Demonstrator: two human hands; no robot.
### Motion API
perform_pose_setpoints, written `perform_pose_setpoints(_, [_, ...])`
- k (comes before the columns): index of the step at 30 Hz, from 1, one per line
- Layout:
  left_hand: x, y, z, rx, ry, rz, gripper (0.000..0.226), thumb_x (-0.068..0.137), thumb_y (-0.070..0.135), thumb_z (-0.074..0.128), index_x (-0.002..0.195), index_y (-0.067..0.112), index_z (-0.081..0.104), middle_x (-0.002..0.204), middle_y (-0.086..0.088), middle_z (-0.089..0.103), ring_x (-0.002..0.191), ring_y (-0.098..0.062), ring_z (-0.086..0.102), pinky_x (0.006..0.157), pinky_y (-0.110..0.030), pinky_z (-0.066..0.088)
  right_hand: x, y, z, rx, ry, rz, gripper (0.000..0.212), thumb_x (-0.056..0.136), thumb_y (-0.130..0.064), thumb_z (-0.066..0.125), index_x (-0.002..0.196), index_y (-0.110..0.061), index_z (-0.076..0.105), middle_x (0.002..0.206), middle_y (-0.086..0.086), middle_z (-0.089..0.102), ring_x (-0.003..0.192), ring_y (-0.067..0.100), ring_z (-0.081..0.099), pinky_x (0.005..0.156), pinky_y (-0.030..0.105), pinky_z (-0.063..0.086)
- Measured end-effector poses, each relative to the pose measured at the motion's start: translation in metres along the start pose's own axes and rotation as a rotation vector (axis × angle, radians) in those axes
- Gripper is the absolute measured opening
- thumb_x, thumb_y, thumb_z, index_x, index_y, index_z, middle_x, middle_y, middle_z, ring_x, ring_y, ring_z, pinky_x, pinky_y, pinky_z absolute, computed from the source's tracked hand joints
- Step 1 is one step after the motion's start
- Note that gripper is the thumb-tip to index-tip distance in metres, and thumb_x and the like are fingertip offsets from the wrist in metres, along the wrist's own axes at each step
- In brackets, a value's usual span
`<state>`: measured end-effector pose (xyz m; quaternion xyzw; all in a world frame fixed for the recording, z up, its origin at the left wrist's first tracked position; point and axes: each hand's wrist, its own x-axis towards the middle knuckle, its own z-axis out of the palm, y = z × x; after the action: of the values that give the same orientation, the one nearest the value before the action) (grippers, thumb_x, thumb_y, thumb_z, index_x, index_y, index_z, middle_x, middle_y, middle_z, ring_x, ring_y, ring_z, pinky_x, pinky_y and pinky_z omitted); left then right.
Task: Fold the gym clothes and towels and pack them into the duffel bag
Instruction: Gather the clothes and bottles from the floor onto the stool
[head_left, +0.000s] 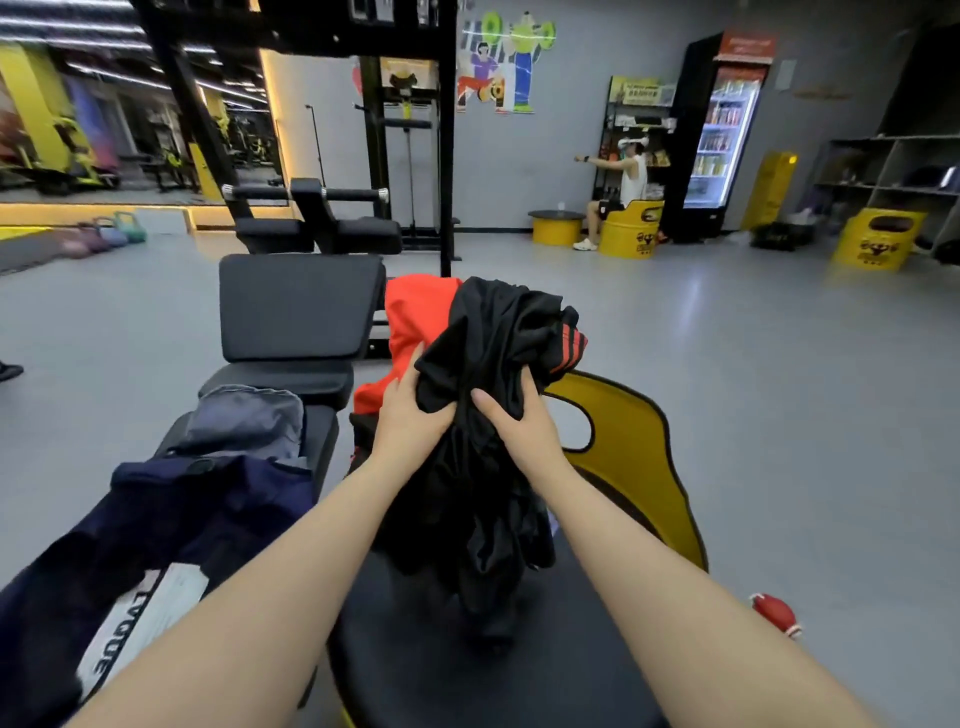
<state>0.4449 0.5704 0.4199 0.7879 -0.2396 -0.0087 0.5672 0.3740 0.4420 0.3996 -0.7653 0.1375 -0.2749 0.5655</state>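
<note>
Fingers of both hands clench the bunched black garment, which looks light, limp and slippery; regrip along a hem.

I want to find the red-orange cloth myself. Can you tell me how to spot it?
Find the black weight bench in the middle of the gym floor. Just right of its pad, both hands, left hand and right hand, hold up a black garment. The red-orange cloth sits right behind it, the only bright one; the clothes on the bench are grey and navy.
</note>
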Motion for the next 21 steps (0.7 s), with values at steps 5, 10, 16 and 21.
perform_pose_setpoints(5, [0.005, -0.043, -0.009, 0.054, 0.023, -0.048, 0.094, 0.055, 0.062, 0.06, 0.143, 0.037, 0.037, 0.136, 0.001, 0.051, 0.128, -0.017, 0.047, 0.108, -0.041, 0.037, 0.002, 0.036, 0.039, 0.025, 0.005, 0.071, 0.095, 0.066, -0.078, 0.061, 0.146, -0.04, 0.028, 0.148, -0.009, 0.038, 0.138, 0.012, 0.035, 0.113, 0.042, 0.033])
perform_pose_setpoints(10, [-0.019, -0.104, 0.014, 0.123, -0.074, -0.137, 0.083, 0.08, 0.026, 0.071, 0.147, 0.037, 0.024, 0.147, -0.008, 0.035, 0.138, -0.023, 0.031, 0.105, -0.022, 0.025, -0.03, 0.1, 0.053, 0.01, 0.006, 0.191, 0.083, 0.081, -0.055, 0.066, 0.15, -0.031, 0.027, 0.151, -0.008, 0.035, 0.139, 0.012, 0.033, 0.115, 0.033, 0.029])
perform_pose_setpoints(16, [-0.046, -0.18, 0.031, 0.299, -0.249, -0.303, 0.076, 0.088, 0.026, 0.063, 0.15, 0.028, 0.019, 0.156, -0.017, 0.017, 0.146, -0.029, 0.009, 0.113, -0.03, 0.019, -0.063, 0.145, 0.049, -0.205, -0.158, 0.319, 0.08, 0.09, -0.044, 0.061, 0.15, -0.043, 0.009, 0.159, 0.003, 0.016, 0.144, 0.019, 0.022, 0.112, 0.032, 0.025])
perform_pose_setpoints(21, [-0.049, -0.181, 0.023, 0.67, -0.224, -0.374, 0.085, 0.087, 0.05, 0.055, 0.152, 0.034, 0.002, 0.16, -0.007, 0.003, 0.14, -0.031, 0.026, 0.104, -0.042, 0.036, -0.066, 0.137, 0.038, -0.578, -0.178, 0.408, 0.078, 0.088, -0.068, 0.044, 0.148, -0.049, -0.001, 0.159, 0.009, 0.013, 0.143, 0.028, 0.024, 0.101, 0.044, 0.038])
